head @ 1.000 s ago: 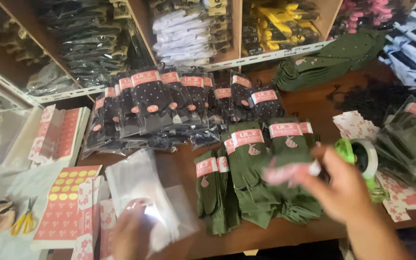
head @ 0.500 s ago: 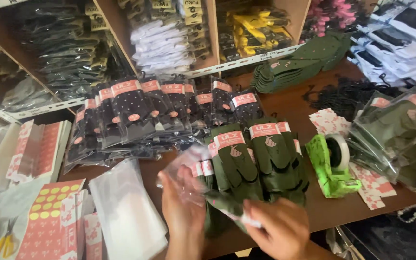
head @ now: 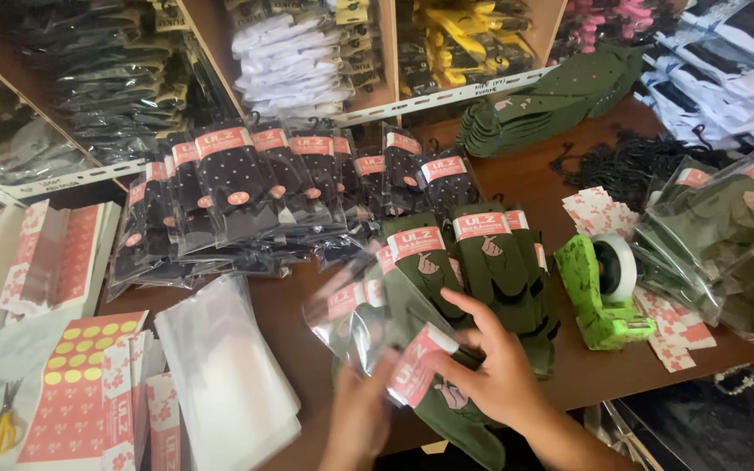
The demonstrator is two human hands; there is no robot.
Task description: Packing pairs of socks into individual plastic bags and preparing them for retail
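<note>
Socks of dark olive green with a pink paper band lie at the near edge of the brown wooden tabletop, half inside a clear, glossy plastic sleeve that shows blurred. The right hand has its fingers closed on the banded end of the pair, thumb and forefinger pinching the pink band, while the left hand grips the lower side of the plastic sleeve from below; the hands sit close together, just apart. The pair is soft and flat, and its toe end hangs past the near edge. Just behind it a stack of loose green banded socks fills the middle of the tabletop, touching the worked pair. To the right, near the near-right corner, stands a bright green tape dispenser with a white roll, with small pink-and-white printed labels scattered beside it and bagged green socks piled at the right edge. To the left a stack of clear empty plastic bags reaches the near edge, with pink-and-white card sheets beyond it. Rows of bagged black dotted socks line the far side. Bare wood shows only in a narrow strip between bags and socks and at the far right.
</note>
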